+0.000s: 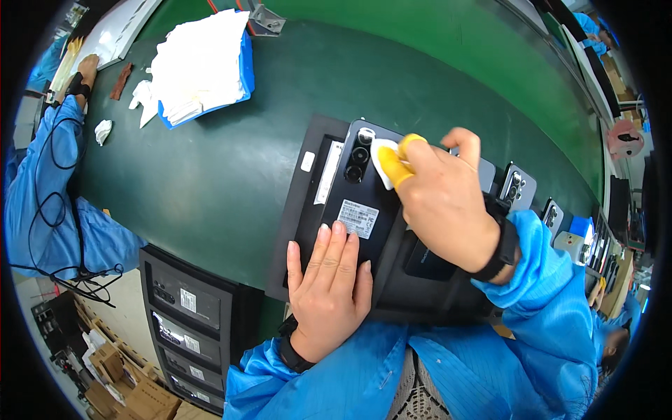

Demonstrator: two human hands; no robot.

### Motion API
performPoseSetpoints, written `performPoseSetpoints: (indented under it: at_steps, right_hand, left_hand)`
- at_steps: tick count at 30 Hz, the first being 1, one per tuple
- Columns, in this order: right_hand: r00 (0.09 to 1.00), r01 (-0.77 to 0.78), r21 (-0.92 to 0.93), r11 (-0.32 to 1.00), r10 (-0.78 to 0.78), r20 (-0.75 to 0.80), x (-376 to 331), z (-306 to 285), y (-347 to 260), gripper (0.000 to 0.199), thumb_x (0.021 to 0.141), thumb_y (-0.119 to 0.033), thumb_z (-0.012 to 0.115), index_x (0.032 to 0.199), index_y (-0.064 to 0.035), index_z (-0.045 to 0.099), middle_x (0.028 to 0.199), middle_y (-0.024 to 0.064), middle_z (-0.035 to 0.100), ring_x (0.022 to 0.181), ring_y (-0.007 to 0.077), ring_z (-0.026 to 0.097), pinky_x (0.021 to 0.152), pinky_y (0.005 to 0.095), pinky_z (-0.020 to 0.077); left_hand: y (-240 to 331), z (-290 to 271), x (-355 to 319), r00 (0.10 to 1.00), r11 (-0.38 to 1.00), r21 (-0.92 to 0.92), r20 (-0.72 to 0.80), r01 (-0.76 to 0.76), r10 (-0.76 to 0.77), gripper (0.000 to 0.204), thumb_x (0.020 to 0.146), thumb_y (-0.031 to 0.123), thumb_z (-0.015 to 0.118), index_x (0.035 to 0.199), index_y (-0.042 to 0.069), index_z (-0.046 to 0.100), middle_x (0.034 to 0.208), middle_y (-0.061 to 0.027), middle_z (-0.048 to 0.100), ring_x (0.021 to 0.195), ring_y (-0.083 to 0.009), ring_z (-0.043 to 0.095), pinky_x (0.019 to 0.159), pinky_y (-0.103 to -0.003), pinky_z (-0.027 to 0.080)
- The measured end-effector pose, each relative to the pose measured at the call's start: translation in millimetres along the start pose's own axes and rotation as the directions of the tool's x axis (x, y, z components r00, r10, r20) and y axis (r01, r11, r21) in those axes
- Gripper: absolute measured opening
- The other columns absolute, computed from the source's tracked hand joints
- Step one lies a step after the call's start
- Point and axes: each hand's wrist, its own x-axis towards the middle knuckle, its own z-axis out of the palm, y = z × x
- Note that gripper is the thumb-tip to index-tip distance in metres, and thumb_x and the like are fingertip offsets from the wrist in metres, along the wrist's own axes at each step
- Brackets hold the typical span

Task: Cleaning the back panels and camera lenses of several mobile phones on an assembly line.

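Observation:
A dark smartphone (pixel 348 193) lies back side up in a black foam tray (pixel 288 246), its camera lenses at the upper left and a white label (pixel 358 219) lower down. My left hand (pixel 329 283) rests flat, fingers stretched, with its fingertips on the phone's lower part beside the label. My right hand (pixel 451 199) wears yellow finger cots and pinches a folded white wipe (pixel 383 159) against the phone's back, right of the lenses. Beneath my right wrist, another dark phone (pixel 428 262) shows partly in the tray; the rest of it is hidden.
A blue bin (pixel 247 70) heaped with white wipes (pixel 199 63) stands at the far left of the green table (pixel 189 175). More phones (pixel 518 187) lie to the right. Stacked black trays (pixel 185 269) with phones stand at lower left. Another person's blue sleeve (pixel 49 175) reaches in at left.

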Motion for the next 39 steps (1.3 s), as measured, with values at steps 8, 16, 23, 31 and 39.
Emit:
performPoseSetpoints:
  at_steps: [8, 16, 23, 31, 39]
  right_hand:
    - [0.999, -0.035, 0.137, 0.990, 0.036, -0.008, 12.0, 3.9, 3.9, 0.027, 0.065, 0.003, 0.066, 0.090, -0.0027, 0.074, 0.091, 0.0063, 0.059, 0.077, 0.0198, 0.058, 0.087, 0.0420, 0.0320]
    - [0.993, -0.039, 0.060, 0.997, 0.046, -0.111, 14.4, 11.4, -15.6, 0.012, 0.069, -0.003, 0.064, 0.078, -0.0038, 0.071, 0.083, 0.0070, 0.055, 0.073, 0.0186, 0.058, 0.087, 0.0434, 0.0317]
    - [0.972, -0.016, -0.087, 0.996, -0.004, -0.233, 25.6, 21.5, -24.0, 0.004, 0.067, -0.009, 0.066, 0.068, -0.0056, 0.069, 0.078, 0.0058, 0.052, 0.072, 0.0174, 0.058, 0.085, 0.0442, 0.0339]
    - [0.968, -0.090, -0.157, 0.984, 0.050, -0.244, 31.7, 20.3, -15.6, 0.006, 0.071, -0.007, 0.066, 0.066, -0.0042, 0.067, 0.081, 0.0073, 0.053, 0.065, 0.0185, 0.058, 0.087, 0.0454, 0.0356]
    - [0.976, -0.142, -0.085, 0.986, 0.125, -0.180, 16.0, 9.2, 0.8, 0.008, 0.068, -0.007, 0.064, 0.060, -0.0057, 0.066, 0.076, 0.0108, 0.057, 0.056, 0.0213, 0.057, 0.082, 0.0443, 0.0329]
  left_hand:
    - [0.8, -0.2, 0.2, 1.000, 1.000, 0.012, 0.003, -0.017, 0.017, 0.041, 0.078, 0.012, 0.068, 0.117, 0.001, 0.066, 0.126, -0.0189, 0.061, 0.125, -0.0321, 0.054, 0.114, -0.052, 0.021]
    - [1.7, 1.6, -0.9, 1.000, 1.000, 0.016, -0.006, -0.025, 0.025, 0.042, 0.080, 0.012, 0.066, 0.120, -0.001, 0.064, 0.127, -0.0196, 0.061, 0.126, -0.0329, 0.053, 0.114, -0.052, 0.021]
    - [1.0, 0.6, -0.3, 0.998, 0.998, 0.025, -0.030, -0.050, 0.051, 0.041, 0.080, 0.012, 0.066, 0.119, -0.001, 0.064, 0.127, -0.0192, 0.061, 0.126, -0.0327, 0.053, 0.113, -0.051, 0.023]
    - [0.8, 2.4, 0.1, 0.998, 0.999, 0.021, -0.055, -0.043, 0.044, 0.037, 0.080, 0.011, 0.066, 0.115, -0.001, 0.066, 0.124, -0.0187, 0.063, 0.123, -0.0316, 0.056, 0.113, -0.050, 0.025]
    - [0.1, 2.0, -0.9, 0.998, 0.999, 0.014, -0.045, -0.031, 0.032, 0.039, 0.078, 0.011, 0.067, 0.116, -0.001, 0.066, 0.124, -0.0195, 0.062, 0.124, -0.0324, 0.055, 0.113, -0.050, 0.022]
